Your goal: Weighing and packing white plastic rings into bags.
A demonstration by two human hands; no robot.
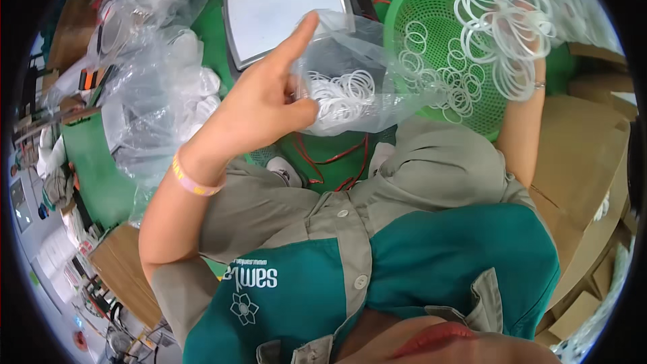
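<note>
Many white rings [504, 23] are gripped in the raised right hand [532, 40] over the basket [431, 34]. The bag [357, 87] is pinched open by the left hand [263, 104], forefinger extended. Bagging seems underway; next the rings must be brought left to its mouth.

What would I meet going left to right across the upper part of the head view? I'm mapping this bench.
Crumpled plastic bags → grey scale tray → left hand holding a clear bag of white rings → green basket → right hand's bunch of white rings → cardboard boxes.
</note>
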